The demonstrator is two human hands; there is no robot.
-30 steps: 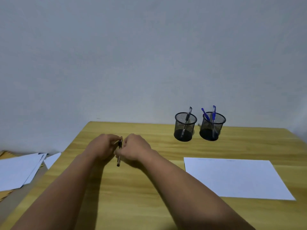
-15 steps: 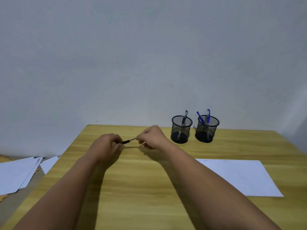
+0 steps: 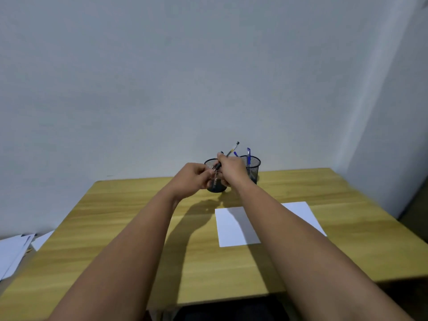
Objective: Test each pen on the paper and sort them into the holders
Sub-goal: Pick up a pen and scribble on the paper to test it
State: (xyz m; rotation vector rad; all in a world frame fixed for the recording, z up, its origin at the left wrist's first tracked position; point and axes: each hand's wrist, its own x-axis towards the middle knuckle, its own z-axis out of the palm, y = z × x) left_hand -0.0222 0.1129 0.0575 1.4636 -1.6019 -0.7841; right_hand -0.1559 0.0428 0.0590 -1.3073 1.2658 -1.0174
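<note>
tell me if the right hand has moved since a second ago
Yes. The right hand, gripping a pen, went from over the bare table left of the left holder to right in front of that holder, away from the person.

Left holder (image 3: 209, 163) mostly hidden behind hands; paper (image 3: 234, 228) partly under right forearm.

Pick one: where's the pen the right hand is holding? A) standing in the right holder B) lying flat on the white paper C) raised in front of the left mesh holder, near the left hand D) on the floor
C: the right hand grips the black pen in the air in front of the left mesh holder, close to the left hand.
</note>
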